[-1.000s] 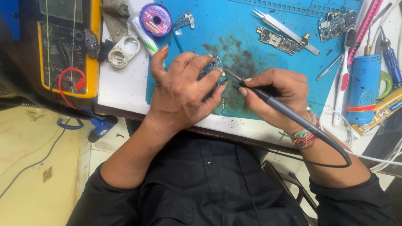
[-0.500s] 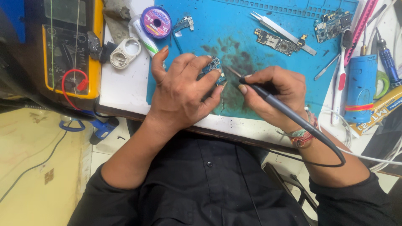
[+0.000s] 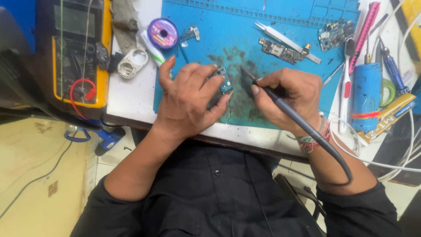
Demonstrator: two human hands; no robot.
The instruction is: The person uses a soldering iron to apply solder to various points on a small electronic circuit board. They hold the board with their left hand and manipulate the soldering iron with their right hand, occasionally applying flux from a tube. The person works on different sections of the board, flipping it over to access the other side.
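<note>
My left hand [image 3: 188, 98] pinches a small blue circuit board [image 3: 224, 82] between thumb and fingertips, just above the blue work mat [image 3: 245, 39]. Gripped like a pen in my right hand [image 3: 291, 98] is a dark soldering iron [image 3: 280, 103]; its tip [image 3: 244, 71] points up and left, a short gap from the small board. The iron's grey cable [image 3: 326, 147] runs back over my right wrist. Both hands rest on a dark, stained patch of the mat.
A yellow multimeter [image 3: 79, 52] with red lead lies at left. On the mat lie a purple solder-wick spool [image 3: 162, 33], a phone board [image 3: 280, 50], tweezers [image 3: 285, 41] and another board [image 3: 335, 35]. A blue cylinder [image 3: 366, 94], screwdrivers and white cables crowd the right edge.
The iron tip has drawn slightly away from the small board; my left hand keeps holding it in about the same place.
</note>
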